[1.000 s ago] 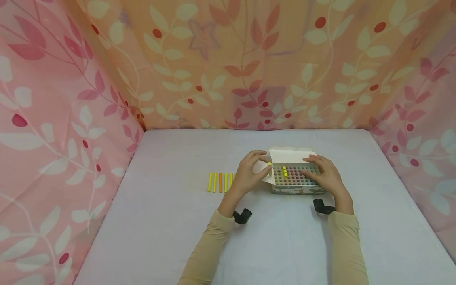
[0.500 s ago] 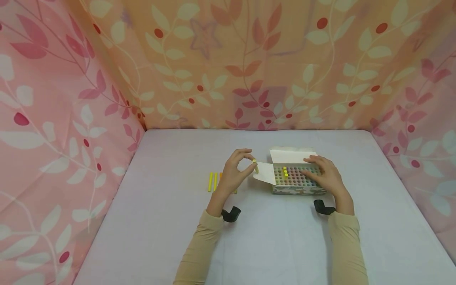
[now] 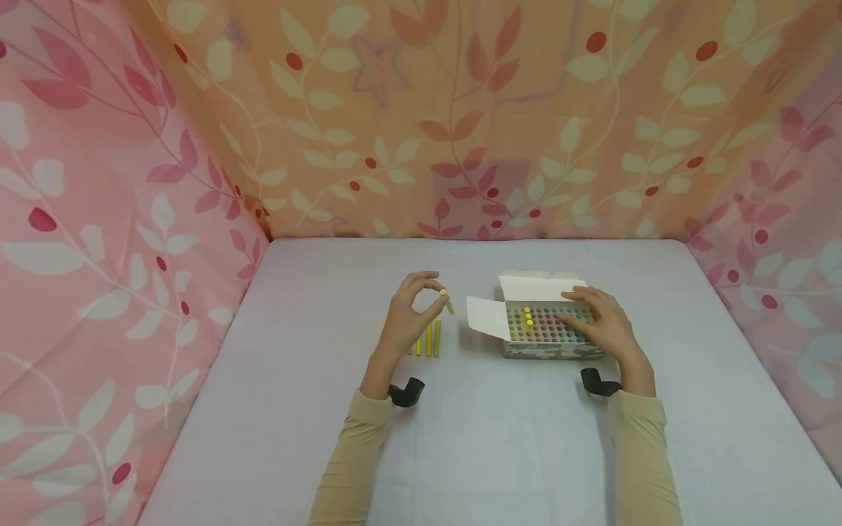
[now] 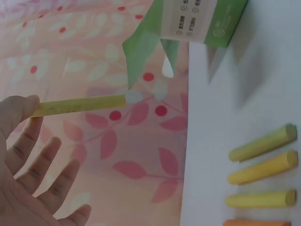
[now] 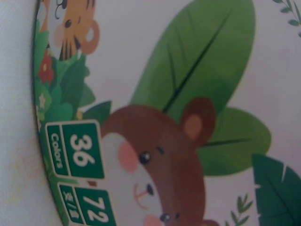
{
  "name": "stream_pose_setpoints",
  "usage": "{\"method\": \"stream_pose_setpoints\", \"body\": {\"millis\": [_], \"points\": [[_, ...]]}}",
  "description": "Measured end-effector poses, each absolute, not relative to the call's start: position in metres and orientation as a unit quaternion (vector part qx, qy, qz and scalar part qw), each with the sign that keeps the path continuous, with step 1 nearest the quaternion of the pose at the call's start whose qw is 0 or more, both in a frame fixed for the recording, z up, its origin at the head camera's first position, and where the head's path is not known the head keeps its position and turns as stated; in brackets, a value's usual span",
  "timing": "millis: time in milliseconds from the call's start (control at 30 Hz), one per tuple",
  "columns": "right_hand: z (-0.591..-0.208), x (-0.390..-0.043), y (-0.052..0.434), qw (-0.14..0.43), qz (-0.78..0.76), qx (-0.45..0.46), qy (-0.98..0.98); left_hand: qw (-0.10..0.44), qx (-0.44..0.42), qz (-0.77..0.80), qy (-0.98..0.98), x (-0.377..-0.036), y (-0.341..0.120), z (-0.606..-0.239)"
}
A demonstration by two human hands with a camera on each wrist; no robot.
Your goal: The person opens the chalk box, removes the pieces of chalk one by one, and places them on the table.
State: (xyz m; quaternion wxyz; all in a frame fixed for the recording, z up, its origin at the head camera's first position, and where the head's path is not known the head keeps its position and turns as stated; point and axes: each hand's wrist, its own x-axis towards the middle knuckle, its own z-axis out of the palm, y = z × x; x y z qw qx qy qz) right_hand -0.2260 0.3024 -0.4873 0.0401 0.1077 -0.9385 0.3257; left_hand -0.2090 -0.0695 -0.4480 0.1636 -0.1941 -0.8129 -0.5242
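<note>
On the side of the box [image 5: 155, 141] your right wrist camera shows, you can read "36" with "Colors" beside it on a green label, and below it "72" on a second green label, followed by small characters too cut off to make out. Your left wrist camera catches the box [image 4: 204, 21] from another side, where small printed lines sit next to round green marks on a white panel, but they are too small and blurred for you to read. Your head view shows no readable text.
</note>
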Motion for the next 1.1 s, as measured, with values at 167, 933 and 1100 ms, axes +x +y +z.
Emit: {"method": "stream_pose_setpoints", "body": {"millis": [167,933,1100], "points": [[-0.489,-0.227,0.302,0.039,0.329,0.105,-0.938,0.158,-0.188,-0.513,-0.823,-0.210,-0.081,-0.452],[-0.487,-0.227,0.302,0.052,0.327,0.117,-0.936,0.083,-0.133,-0.451,-0.878,-0.208,-0.133,-0.454],[-0.488,-0.226,0.303,0.056,0.332,0.123,-0.933,0.065,-0.121,-0.442,-0.887,-0.208,-0.142,-0.458]]}}
